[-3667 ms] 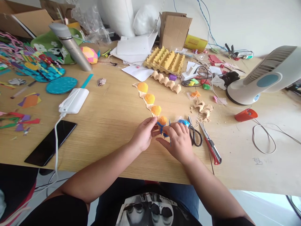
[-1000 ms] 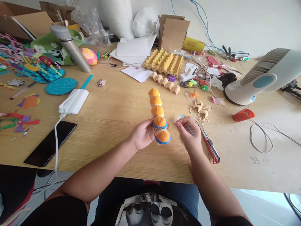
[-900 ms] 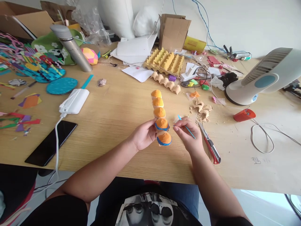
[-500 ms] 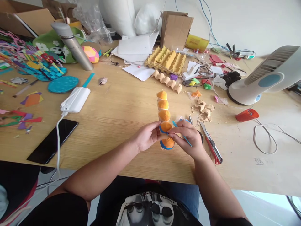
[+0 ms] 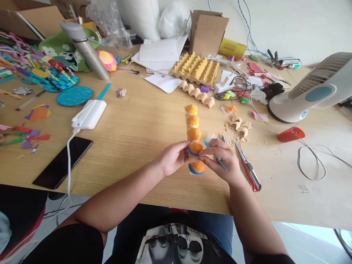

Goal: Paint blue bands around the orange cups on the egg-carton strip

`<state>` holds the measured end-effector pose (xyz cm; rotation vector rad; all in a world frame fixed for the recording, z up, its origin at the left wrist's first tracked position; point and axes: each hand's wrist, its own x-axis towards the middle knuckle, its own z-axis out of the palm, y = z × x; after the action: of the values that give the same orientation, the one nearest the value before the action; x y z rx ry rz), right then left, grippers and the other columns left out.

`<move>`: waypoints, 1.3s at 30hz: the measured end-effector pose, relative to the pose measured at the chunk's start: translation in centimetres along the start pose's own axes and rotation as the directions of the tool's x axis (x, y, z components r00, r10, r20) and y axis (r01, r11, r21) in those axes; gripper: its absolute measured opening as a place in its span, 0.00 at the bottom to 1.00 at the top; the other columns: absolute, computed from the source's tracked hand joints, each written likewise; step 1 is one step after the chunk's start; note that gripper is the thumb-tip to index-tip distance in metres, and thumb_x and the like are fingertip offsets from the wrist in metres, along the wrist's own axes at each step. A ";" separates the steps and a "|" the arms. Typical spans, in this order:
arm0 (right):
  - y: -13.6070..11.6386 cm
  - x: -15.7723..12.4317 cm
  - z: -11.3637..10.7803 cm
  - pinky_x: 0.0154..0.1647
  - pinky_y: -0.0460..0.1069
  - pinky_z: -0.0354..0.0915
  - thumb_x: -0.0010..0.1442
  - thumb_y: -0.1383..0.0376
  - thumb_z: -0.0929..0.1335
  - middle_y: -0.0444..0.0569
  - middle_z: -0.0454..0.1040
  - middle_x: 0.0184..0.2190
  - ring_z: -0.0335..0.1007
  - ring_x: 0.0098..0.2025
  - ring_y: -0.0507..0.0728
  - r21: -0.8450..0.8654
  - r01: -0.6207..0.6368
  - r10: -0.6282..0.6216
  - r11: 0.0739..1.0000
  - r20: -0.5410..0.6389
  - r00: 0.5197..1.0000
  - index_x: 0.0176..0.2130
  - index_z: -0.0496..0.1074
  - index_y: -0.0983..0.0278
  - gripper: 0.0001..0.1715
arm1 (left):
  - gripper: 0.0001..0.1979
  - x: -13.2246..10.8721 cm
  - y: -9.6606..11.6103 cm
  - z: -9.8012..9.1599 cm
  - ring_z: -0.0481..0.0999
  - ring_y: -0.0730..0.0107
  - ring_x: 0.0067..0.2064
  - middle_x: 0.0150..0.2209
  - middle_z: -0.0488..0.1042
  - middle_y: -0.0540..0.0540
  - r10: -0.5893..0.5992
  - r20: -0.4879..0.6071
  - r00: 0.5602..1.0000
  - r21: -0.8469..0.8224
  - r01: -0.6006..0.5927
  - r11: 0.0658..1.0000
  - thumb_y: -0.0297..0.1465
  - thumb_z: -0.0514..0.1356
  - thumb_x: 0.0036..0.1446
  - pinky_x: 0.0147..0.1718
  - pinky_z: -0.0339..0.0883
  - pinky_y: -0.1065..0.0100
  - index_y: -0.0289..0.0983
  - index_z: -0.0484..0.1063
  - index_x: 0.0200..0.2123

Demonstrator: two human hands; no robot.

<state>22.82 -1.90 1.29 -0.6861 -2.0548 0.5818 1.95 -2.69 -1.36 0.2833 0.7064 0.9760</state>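
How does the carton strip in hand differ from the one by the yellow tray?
The held strip has orange-painted domes, two ringed blue; the lying strip is bare brown cardboard. The held strip is in the left hand, touched by the right hand, which holds a blue stick; the lying strip rests on the table. Both are single carton rows.

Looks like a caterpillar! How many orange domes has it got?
5 orange domes in a row on the cardboard egg-carton strip: three farther out, the fourth between left hand and right hand, which holds a thin blue brush, the fifth nearest the person.
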 end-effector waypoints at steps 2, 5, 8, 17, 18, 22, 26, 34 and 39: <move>0.0 0.0 -0.1 0.36 0.53 0.72 0.68 0.67 0.75 0.46 0.75 0.35 0.74 0.37 0.56 -0.005 -0.018 0.018 1.000 0.022 1.000 0.43 0.82 0.56 0.04 | 0.13 0.0 0.0 0.0 0.84 0.67 0.38 0.39 0.85 0.41 -0.003 -0.008 1.000 -0.002 0.003 1.000 0.27 0.58 0.73 0.42 0.81 0.67 0.32 0.82 0.40; 0.1 0.0 -0.1 0.36 0.53 0.72 0.69 0.65 0.75 0.47 0.75 0.34 0.74 0.37 0.57 -0.008 -0.041 0.041 0.999 0.041 0.998 0.43 0.82 0.56 0.04 | 0.12 -0.1 0.0 0.1 0.84 0.66 0.38 0.39 0.85 0.41 0.000 -0.005 1.000 0.001 0.000 1.000 0.28 0.58 0.73 0.41 0.81 0.67 0.32 0.82 0.39; 0.1 0.0 -0.1 0.36 0.53 0.73 0.69 0.66 0.75 0.46 0.75 0.34 0.74 0.37 0.56 0.000 -0.020 0.020 1.000 0.041 0.999 0.45 0.83 0.55 0.06 | 0.13 -0.1 0.0 0.1 0.85 0.66 0.39 0.40 0.86 0.41 0.003 0.002 1.000 0.003 -0.003 1.000 0.28 0.57 0.74 0.43 0.81 0.66 0.32 0.83 0.40; -0.8 0.0 -0.8 0.41 0.56 0.75 0.76 0.61 0.66 0.49 0.79 0.35 0.77 0.38 0.58 0.125 -0.128 0.128 0.984 0.007 0.992 0.45 0.82 0.56 0.13 | 0.10 0.1 0.0 -0.2 0.85 0.64 0.40 0.41 0.86 0.40 0.016 0.002 1.000 0.001 -0.016 1.000 0.29 0.60 0.72 0.44 0.80 0.65 0.32 0.82 0.42; -0.8 -0.1 -0.8 0.40 0.55 0.75 0.77 0.59 0.66 0.48 0.78 0.33 0.77 0.36 0.58 0.191 -0.165 0.171 0.968 -0.017 0.985 0.45 0.80 0.56 0.12 | 0.11 0.0 0.0 -0.2 0.85 0.64 0.40 0.41 0.86 0.40 0.016 -0.002 1.000 0.006 -0.016 1.000 0.29 0.60 0.72 0.44 0.81 0.64 0.32 0.82 0.42; -0.6 -0.5 -0.6 0.29 0.50 0.72 0.71 0.53 0.73 0.43 0.79 0.28 0.75 0.28 0.55 0.484 -0.320 0.375 0.814 -0.017 0.927 0.42 0.71 0.56 0.12 | 0.12 -0.1 0.1 0.0 0.85 0.64 0.40 0.40 0.86 0.40 0.014 -0.023 1.000 -0.002 -0.014 1.000 0.28 0.58 0.73 0.43 0.81 0.65 0.31 0.82 0.41; -0.5 -0.4 -0.5 0.26 0.51 0.72 0.65 0.50 0.78 0.46 0.83 0.28 0.76 0.27 0.56 0.525 -0.389 0.440 0.757 0.030 0.897 0.36 0.70 0.57 0.20 | 0.11 -0.1 0.3 -0.1 0.86 0.63 0.40 0.42 0.86 0.39 0.024 -0.020 1.000 0.011 -0.024 1.000 0.28 0.60 0.72 0.44 0.80 0.63 0.31 0.82 0.41; -0.4 -0.4 -0.1 0.31 0.53 0.74 0.66 0.52 0.78 0.49 0.84 0.31 0.79 0.31 0.57 0.310 -0.281 0.293 0.908 0.008 0.956 0.34 0.81 0.59 0.14 | 0.11 0.0 0.3 -0.1 0.85 0.65 0.38 0.40 0.86 0.40 0.038 -0.030 0.999 0.020 -0.038 0.999 0.28 0.60 0.72 0.41 0.78 0.67 0.32 0.82 0.40; -0.4 -0.3 0.1 0.31 0.52 0.73 0.67 0.56 0.77 0.48 0.85 0.31 0.79 0.31 0.56 0.251 -0.240 0.250 0.938 -0.008 0.968 0.35 0.81 0.59 0.11 | 0.13 -0.1 0.4 0.2 0.85 0.66 0.38 0.40 0.86 0.40 0.033 -0.038 0.999 0.024 -0.032 0.999 0.27 0.57 0.73 0.40 0.78 0.68 0.32 0.82 0.39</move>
<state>22.81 -2.46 1.32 -0.8023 -1.8304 0.9442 1.80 -2.56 -0.93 0.2979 0.7509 1.0066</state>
